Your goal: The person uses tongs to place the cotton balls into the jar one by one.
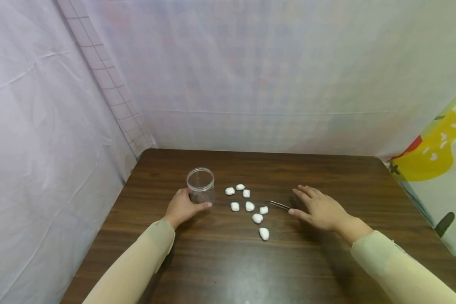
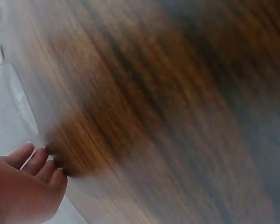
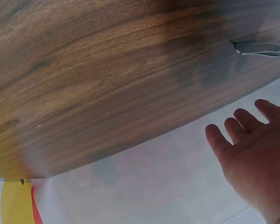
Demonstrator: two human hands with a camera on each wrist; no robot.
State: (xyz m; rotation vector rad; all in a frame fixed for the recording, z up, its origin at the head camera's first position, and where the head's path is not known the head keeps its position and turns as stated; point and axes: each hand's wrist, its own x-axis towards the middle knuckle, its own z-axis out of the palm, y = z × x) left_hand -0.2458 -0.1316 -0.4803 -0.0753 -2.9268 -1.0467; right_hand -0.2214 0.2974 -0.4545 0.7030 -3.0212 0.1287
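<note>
A clear plastic jar without a lid stands upright on the wooden table. My left hand holds its near left side, thumb across the front and fingers round the back; in the left wrist view these fingers curl by the jar. My right hand hovers over the table with fingers spread and nothing in it. Just left of its thumb lies a pair of metal tweezers, also seen in the right wrist view. Several white cotton balls are scattered between jar and tweezers.
The dark brown table ends at a back edge against a hanging white curtain. Another white sheet hangs along the left side. At the right is a wall covering with a yellow and red pattern.
</note>
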